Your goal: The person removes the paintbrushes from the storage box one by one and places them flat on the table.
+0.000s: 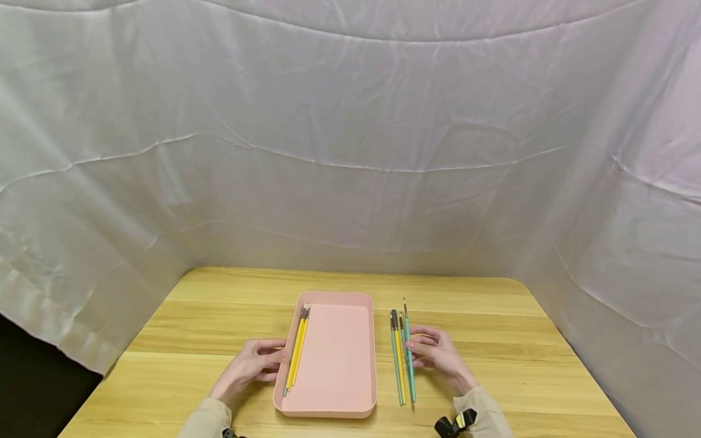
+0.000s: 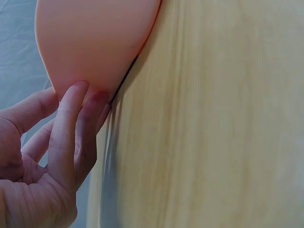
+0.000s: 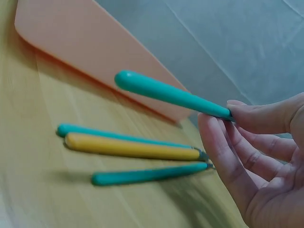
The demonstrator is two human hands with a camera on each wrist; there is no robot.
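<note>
My right hand (image 1: 436, 353) pinched a paintbrush (image 1: 411, 374) above the table (image 1: 219, 310), beside three more brushes (image 1: 400, 365); a weak pinch could drop it. My left hand (image 1: 254, 365), loosely bent, touched the tray (image 1: 339, 359).

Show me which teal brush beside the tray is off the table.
The teal brush pinched in the right hand; the other two teal brushes lie on the table, flanking a yellow brush.

Head view high, forward and down; wrist views close, toward the fingers (image 2: 67, 128), pink tray (image 1: 335, 359) in all.
</note>
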